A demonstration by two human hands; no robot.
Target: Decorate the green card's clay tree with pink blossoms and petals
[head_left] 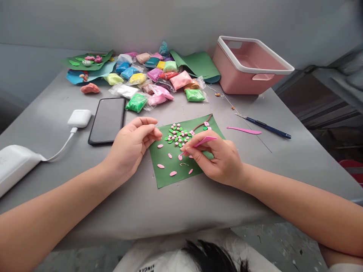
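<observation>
A green card (172, 162) lies on the grey table (141, 204) in front of me. On it sit a cluster of small green clay leaves and pink-white balls (178, 135), a brown clay branch (204, 122) and several loose pink petals (172, 173). My right hand (218, 158) is closed round a pink modelling tool (202, 141), its tip down by a petal on the card. My left hand (133, 145) rests at the card's left edge, fingers curled and pinched together; whether anything is in them I cannot make out.
A black phone (107, 120), a white earbud case (79, 118) on a cable and a white device (14, 162) lie left. Bags of coloured clay (159, 81) sit behind, a pink bin (249, 66) back right. A second pink tool (244, 130) and a blue-handled tool (266, 126) lie right.
</observation>
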